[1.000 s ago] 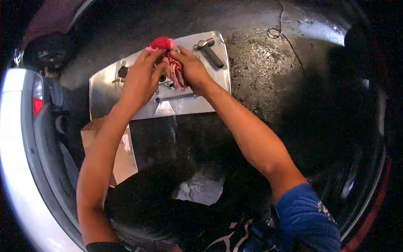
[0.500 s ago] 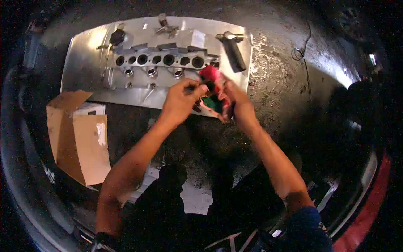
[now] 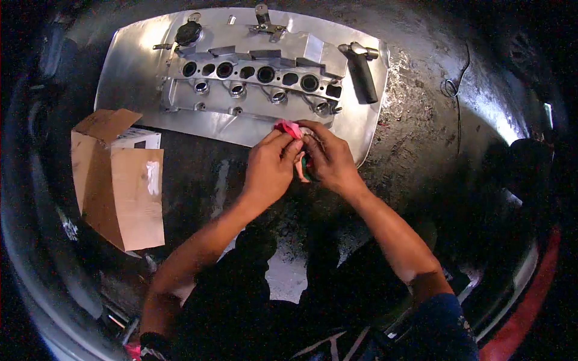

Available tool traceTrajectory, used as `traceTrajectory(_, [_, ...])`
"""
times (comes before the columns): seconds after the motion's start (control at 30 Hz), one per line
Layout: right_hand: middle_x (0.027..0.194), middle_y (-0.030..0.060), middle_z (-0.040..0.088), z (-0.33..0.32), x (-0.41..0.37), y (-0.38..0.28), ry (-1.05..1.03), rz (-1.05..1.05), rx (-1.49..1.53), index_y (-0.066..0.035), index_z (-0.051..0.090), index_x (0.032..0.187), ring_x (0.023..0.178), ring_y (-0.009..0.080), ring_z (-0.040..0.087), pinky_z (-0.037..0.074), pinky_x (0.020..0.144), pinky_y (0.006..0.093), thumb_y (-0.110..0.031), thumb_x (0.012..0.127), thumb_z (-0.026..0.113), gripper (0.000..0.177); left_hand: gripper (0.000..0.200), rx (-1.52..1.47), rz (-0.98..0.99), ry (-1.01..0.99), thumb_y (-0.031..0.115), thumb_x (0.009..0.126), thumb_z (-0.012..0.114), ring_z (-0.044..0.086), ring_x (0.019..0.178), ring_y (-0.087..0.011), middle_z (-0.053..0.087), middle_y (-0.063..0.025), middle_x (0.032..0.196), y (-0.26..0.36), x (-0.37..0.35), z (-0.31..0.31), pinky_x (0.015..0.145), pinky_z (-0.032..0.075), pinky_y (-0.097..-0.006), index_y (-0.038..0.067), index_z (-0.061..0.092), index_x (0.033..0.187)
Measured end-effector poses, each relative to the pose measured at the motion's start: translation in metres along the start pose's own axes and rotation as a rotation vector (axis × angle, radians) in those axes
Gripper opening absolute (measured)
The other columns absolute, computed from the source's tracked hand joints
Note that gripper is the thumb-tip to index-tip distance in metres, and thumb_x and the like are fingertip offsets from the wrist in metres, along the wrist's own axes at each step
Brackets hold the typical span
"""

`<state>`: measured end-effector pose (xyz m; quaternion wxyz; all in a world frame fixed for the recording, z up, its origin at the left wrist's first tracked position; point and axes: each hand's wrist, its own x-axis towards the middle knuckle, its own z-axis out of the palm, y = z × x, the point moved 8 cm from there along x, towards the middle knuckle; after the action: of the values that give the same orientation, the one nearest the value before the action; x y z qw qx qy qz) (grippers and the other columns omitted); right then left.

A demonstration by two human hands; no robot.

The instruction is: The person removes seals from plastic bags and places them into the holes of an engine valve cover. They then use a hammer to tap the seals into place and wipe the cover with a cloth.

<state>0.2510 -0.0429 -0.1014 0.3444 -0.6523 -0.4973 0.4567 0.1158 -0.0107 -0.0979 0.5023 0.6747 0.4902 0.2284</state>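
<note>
In the head view both hands meet just in front of a silver valve cover (image 3: 283,57). A crumpled pink, red and green rag (image 3: 289,128) is bunched between them. My left hand (image 3: 269,165) pinches the rag with thumb and fingers, knuckles upward. From the other side, my right hand (image 3: 332,159) has its fingers curled round the same rag. A fold of cloth hangs out below the fingers, and whatever the rag may wrap is hidden. The valve cover shows a row of dark round and squarish openings and carries a black cap (image 3: 188,33) at its left end.
Beneath the valve cover lies a bare metal panel (image 3: 129,72). A black-handled tool (image 3: 362,78) with a metal head rests at its right end. To the left stands an open cardboard box (image 3: 138,201). A thin cable (image 3: 459,108) lies on the dark, stained floor.
The rag, spread wide and hanging before, is now gathered small between both hands. My hands have drawn closer together, and a small dark part near the left fingers no longer shows. The view has shifted.
</note>
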Motion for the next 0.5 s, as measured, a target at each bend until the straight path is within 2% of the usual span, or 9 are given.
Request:
traceTrajectory(0.1, [0.095, 0.0251, 0.071, 0.001, 0.001, 0.005, -0.111, 0.229, 0.271, -0.007, 0.059, 0.129, 0.084, 0.044, 0.07, 0.057, 0.076, 0.0511, -0.015, 0.089, 0.072, 0.043, 0.016, 0.2, 0.239, 0.115, 0.009, 0.1, 0.063, 0.068, 0.085, -0.0387, 0.065, -0.0183, 0.101, 0.036, -0.006, -0.007, 0.074, 0.053, -0.0428, -0.001, 0.07, 0.109])
traceTrajectory(0.17, [0.092, 0.0254, 0.07, -0.003, 0.004, 0.006, -0.025, 0.036, 0.059, -0.005, 0.058, 0.129, 0.083, 0.0446, 0.07, 0.057, 0.074, 0.0519, -0.017, 0.088, 0.072, 0.045, 0.015, 0.255, 0.357, 0.169, 0.009, 0.099, 0.063, 0.068, 0.083, -0.0373, 0.064, -0.0177, 0.099, 0.041, -0.011, -0.004, 0.073, 0.053, -0.0418, -0.001, 0.07, 0.109])
traceTrajectory(0.2, [0.091, 0.0256, 0.07, -0.004, 0.004, 0.002, 0.02, -0.058, -0.048, -0.004, 0.058, 0.13, 0.083, 0.0448, 0.07, 0.057, 0.074, 0.0522, -0.018, 0.088, 0.072, 0.046, 0.015, 0.2, 0.29, 0.129, 0.009, 0.099, 0.063, 0.068, 0.081, -0.036, 0.064, -0.0175, 0.098, 0.04, -0.007, -0.004, 0.072, 0.053, -0.0415, -0.001, 0.07, 0.109])
traceTrajectory(0.3, [0.087, 0.0249, 0.069, -0.006, 0.001, -0.004, -0.018, -0.248, -0.326, -0.001, 0.056, 0.131, 0.083, 0.0447, 0.07, 0.057, 0.074, 0.0521, -0.022, 0.088, 0.072, 0.05, 0.017, 0.062, 0.078, 0.021, 0.009, 0.1, 0.064, 0.069, 0.075, -0.0304, 0.066, -0.0163, 0.095, 0.029, 0.003, -0.002, 0.067, 0.053, -0.0394, -0.002, 0.069, 0.111])
traceTrajectory(0.4, [0.082, 0.0228, 0.067, -0.007, 0.006, 0.006, -0.139, -0.133, -0.489, -0.001, 0.057, 0.125, 0.083, 0.0443, 0.069, 0.057, 0.072, 0.0511, -0.026, 0.084, 0.076, 0.052, 0.018, -0.097, -0.135, -0.082, 0.011, 0.101, 0.065, 0.069, 0.07, -0.0214, 0.069, -0.0133, 0.09, 0.004, 0.01, -0.001, 0.063, 0.054, -0.0348, -0.002, 0.069, 0.112])
traceTrajectory(0.47, [0.082, 0.0183, 0.069, -0.009, 0.003, 0.007, -0.084, -0.374, -0.351, -0.002, 0.059, 0.12, 0.076, 0.0385, 0.07, 0.057, 0.069, 0.0474, -0.031, 0.09, 0.071, 0.044, 0.019, -0.279, -0.255, -0.165, 0.013, 0.102, 0.065, 0.068, 0.068, -0.0158, 0.07, -0.011, 0.088, -0.011, 0.016, 0.003, 0.062, 0.054, -0.0314, -0.003, 0.069, 0.111])
traceTrajectory(0.5, [0.082, 0.016, 0.069, -0.015, 0.008, 0.012, -0.09, -0.291, -0.193, -0.002, 0.06, 0.118, 0.074, 0.035, 0.07, 0.057, 0.067, 0.045, -0.033, 0.094, 0.068, 0.04, 0.023, -0.31, -0.278, -0.205, 0.016, 0.104, 0.064, 0.069, 0.074, -0.0137, 0.072, -0.0094, 0.09, -0.016, 0.018, 0.001, 0.064, 0.056, -0.0289, -0.005, 0.07, 0.112])
